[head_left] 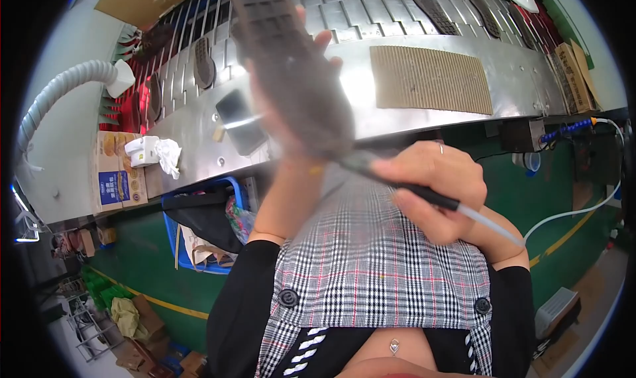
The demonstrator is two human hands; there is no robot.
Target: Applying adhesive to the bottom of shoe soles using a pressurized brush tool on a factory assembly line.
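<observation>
My left hand (265,106) is wrapped round a dark shoe sole (301,90) and holds it up in front of me, its fingertips showing past the right edge. The sole's treaded end points away from me; its near end is smeared by motion. In my right hand (444,182) is a black pen-shaped tool (427,196), gripped between thumb and fingers. Its tip reaches the near end of the sole, but blur hides whether they touch. A pale hose (490,225) leaves the tool's back end and passes my right forearm.
Beyond the metal ledge (331,116), several soles lie on a slatted metal conveyor (338,20). The ledge bears a corrugated cardboard sheet (430,80) and a dark flat object (242,123). A blue basket (173,235) stands below at left, near a tissue pack (142,151).
</observation>
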